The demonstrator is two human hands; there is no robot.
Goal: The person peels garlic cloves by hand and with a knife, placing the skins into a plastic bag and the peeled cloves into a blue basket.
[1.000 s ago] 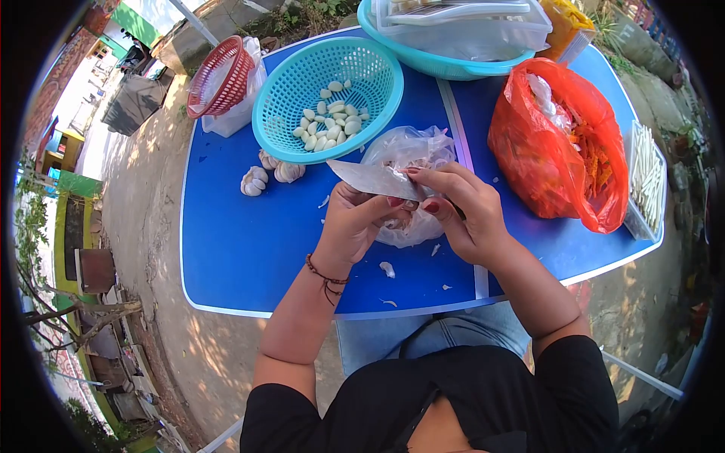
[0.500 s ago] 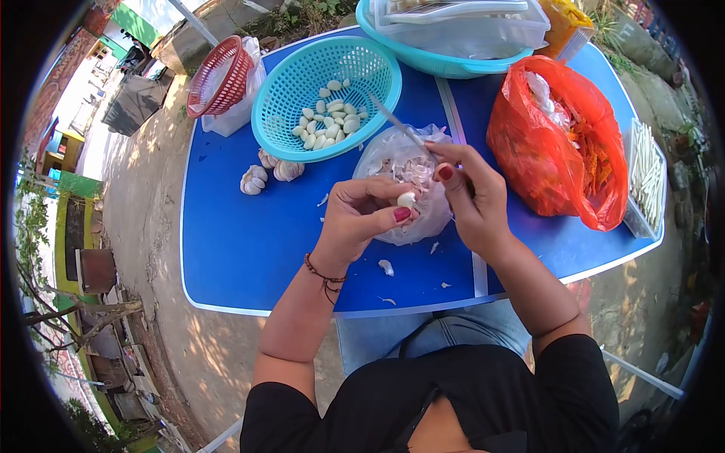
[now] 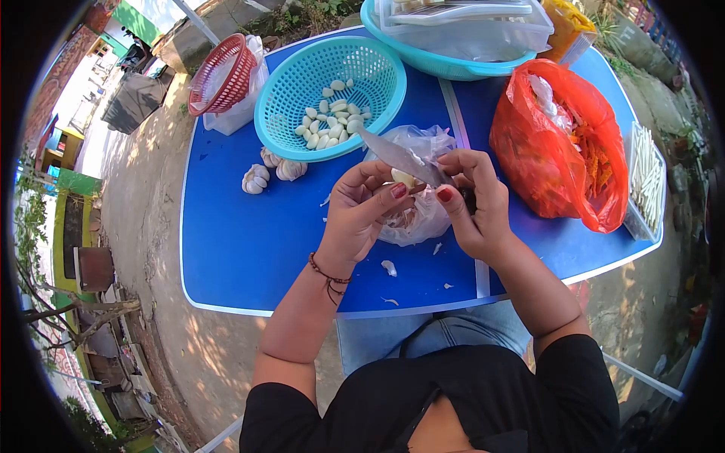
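Observation:
Between thumb and fingers, my left hand (image 3: 365, 205) pinches a pale garlic clove (image 3: 402, 178). My right hand (image 3: 476, 200) grips a knife (image 3: 402, 157) near the clove, its blade slanting up and left with the flat side showing. Beneath both hands sits a clear plastic bag (image 3: 423, 225) holding garlic skins, partly hidden by my fingers. Beyond my left hand stands a turquoise colander (image 3: 381, 53) with several peeled garlic cloves (image 3: 332, 124) in it. Whole garlic bulbs (image 3: 257, 180) lie beside the colander on the blue table (image 3: 249, 249).
A red plastic bag (image 3: 529, 158) stands open at the right, beside a clear box of white sticks (image 3: 644, 177). Farther back are a turquoise basin (image 3: 453, 70) with a plastic container and a yellow packet (image 3: 566, 30). A red basket (image 3: 223, 74) sits at the back left.
My right hand has turned the knife, so its broad side now shows and the blade sits lower, by the clove. My left hand has shifted slightly upward with the clove.

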